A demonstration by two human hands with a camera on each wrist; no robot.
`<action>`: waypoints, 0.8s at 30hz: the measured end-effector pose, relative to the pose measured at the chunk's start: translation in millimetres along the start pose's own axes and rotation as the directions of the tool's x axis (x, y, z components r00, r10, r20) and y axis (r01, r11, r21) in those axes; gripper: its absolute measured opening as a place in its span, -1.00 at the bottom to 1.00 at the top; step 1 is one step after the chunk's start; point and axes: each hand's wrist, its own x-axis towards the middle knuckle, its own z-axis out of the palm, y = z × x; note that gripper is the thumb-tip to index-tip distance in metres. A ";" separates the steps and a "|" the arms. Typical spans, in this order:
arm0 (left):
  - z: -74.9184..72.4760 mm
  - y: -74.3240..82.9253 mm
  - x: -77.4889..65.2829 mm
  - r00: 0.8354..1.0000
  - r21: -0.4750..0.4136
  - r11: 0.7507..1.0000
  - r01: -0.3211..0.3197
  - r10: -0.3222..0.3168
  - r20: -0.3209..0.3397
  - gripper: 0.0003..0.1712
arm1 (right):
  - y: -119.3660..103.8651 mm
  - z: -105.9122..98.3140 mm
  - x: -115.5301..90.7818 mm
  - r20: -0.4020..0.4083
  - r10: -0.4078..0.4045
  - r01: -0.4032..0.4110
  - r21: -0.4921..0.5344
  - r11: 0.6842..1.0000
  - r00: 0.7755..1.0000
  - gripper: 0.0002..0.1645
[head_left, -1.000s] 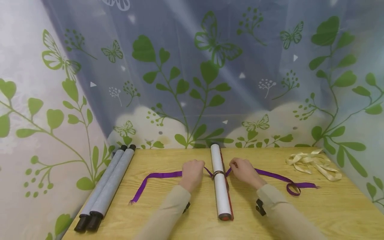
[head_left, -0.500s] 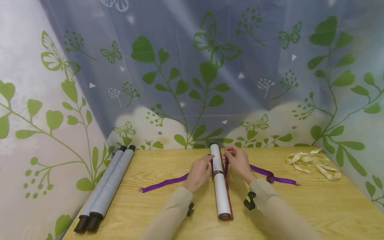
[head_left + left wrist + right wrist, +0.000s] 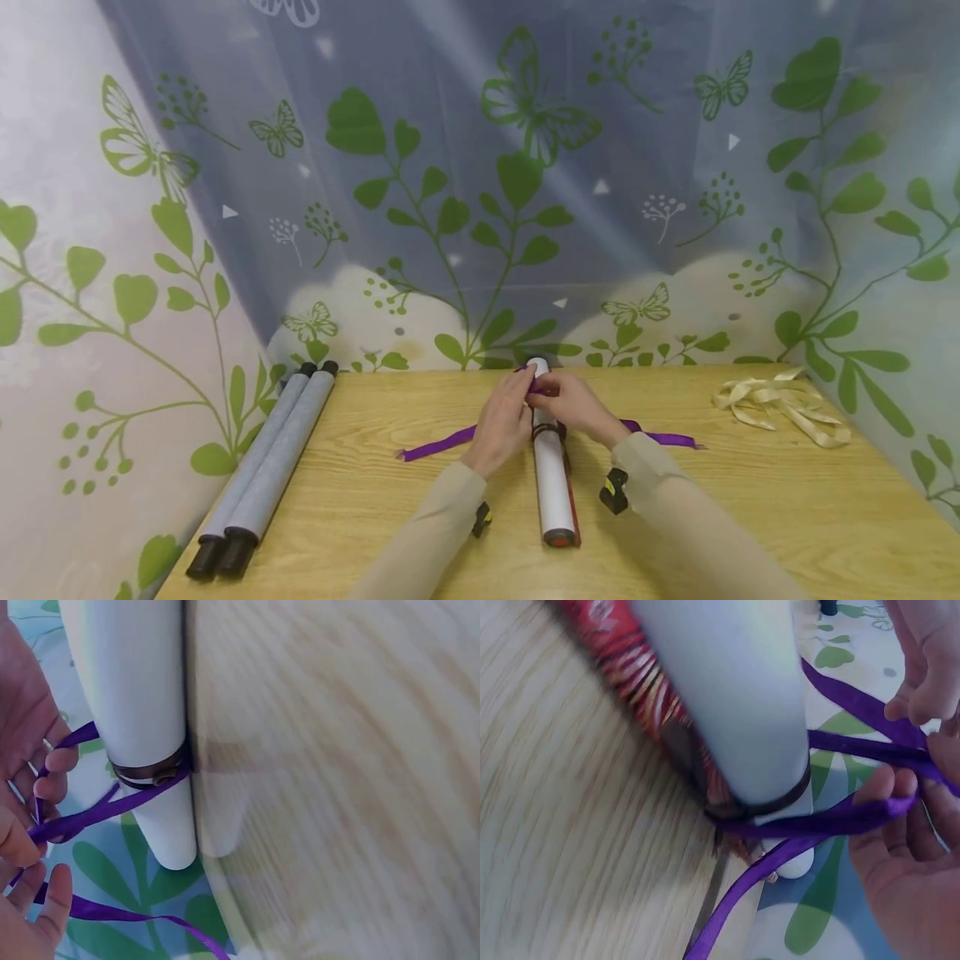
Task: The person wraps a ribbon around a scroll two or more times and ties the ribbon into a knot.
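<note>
A white roll (image 3: 557, 492) lies lengthwise on the table, with a dark band (image 3: 545, 428) around its middle. Along its right side runs a red patterned strip (image 3: 630, 667). Purple ribbon (image 3: 780, 826) passes around the roll at the band. Over the roll's far half my hands meet. My left hand (image 3: 500, 425) holds the ribbon with its fingers pointing forward, while my right hand (image 3: 581, 408) pinches ribbon between thumb and fingers. In the left wrist view, purple strands (image 3: 97, 814) cross between the fingers of both hands. Loose tails trail out past each hand.
Two grey rolls (image 3: 281, 462) with black end caps lie side by side along the table's left edge. A loose heap of cream ribbon (image 3: 780, 404) sits at the back right. A leaf-patterned curtain (image 3: 420, 250) hangs right behind the wooden table (image 3: 697, 533).
Both hands have come inward and forward from either side of the roll, bringing the ribbon's two sides together above it. The loose tails have been drawn in toward the roll.
</note>
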 end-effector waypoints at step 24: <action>-1.3 2.6 3.8 0.949 -0.456 0.842 0.288 -0.315 0.019 -0.50 | -2.2 1.9 8.3 -0.027 0.210 -0.177 0.444 0.878 0.977 -0.62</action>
